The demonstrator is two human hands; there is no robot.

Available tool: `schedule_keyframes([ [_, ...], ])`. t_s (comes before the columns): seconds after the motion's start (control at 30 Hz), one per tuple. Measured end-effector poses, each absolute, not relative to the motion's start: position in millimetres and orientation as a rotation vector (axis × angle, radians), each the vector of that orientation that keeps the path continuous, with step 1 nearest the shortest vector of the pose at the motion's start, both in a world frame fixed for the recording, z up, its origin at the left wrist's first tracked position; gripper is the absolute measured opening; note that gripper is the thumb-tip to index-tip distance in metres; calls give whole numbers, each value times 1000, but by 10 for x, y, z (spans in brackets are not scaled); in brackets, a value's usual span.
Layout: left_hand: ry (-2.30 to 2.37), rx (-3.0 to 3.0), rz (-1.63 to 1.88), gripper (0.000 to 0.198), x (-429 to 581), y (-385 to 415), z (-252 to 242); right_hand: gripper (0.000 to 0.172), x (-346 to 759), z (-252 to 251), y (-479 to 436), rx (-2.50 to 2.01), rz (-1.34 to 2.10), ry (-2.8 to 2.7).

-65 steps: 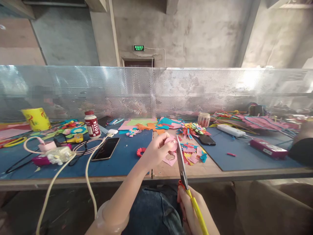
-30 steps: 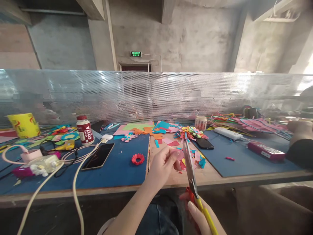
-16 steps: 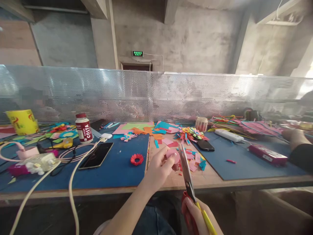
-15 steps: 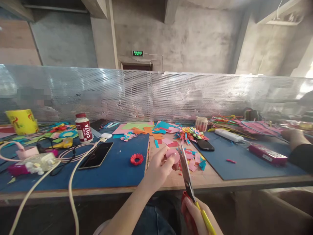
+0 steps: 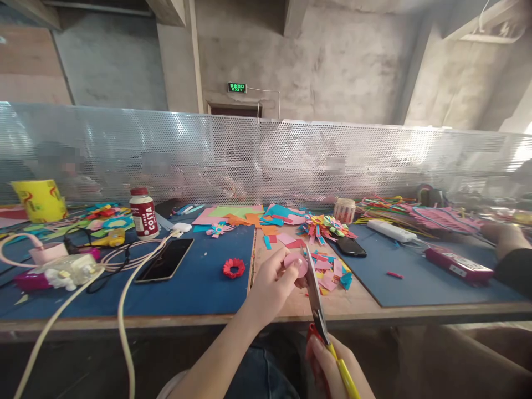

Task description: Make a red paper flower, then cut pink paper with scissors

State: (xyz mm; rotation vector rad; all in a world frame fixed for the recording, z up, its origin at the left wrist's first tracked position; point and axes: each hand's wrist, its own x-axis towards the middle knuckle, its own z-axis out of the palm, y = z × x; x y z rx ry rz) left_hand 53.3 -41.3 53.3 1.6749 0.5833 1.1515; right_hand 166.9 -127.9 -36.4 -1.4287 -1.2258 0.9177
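Note:
Between the thumb and fingers of my left hand (image 5: pixel 276 280) is a small rounded piece of pink paper (image 5: pixel 296 265). My right hand (image 5: pixel 332 363) grips scissors (image 5: pixel 316 310) with red and yellow handles; their blades point up and away, nearly together, close beside the pink paper's right edge. Whether the blades touch the paper I cannot tell. Behind the hands lie pink, blue and red paper scraps (image 5: pixel 328 271) on the bare wooden strip. A red paper ring (image 5: pixel 233 269) lies on the blue mat left of my left hand.
Left are a phone (image 5: pixel 166 259), a red-capped bottle (image 5: pixel 144 213), a power strip (image 5: pixel 62 271) with looping cables and a yellow tub (image 5: pixel 39 200). Paper flowers (image 5: pixel 324 227), another phone (image 5: pixel 351 246) and a purple box (image 5: pixel 458 263) are at right. A co-worker's arm (image 5: pixel 513 252) reaches in there.
The view has shifted slightly. The scissors' blades look a little closer together against the pink paper's edge. Both hands keep their holds.

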Motion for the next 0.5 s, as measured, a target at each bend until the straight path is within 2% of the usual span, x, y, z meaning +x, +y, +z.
schedule_keyframes([
  [0.5, 573, 1652, 1079, 19, 525, -405, 501, 50, 1661, -468, -1213, -1440, 878, -1248],
])
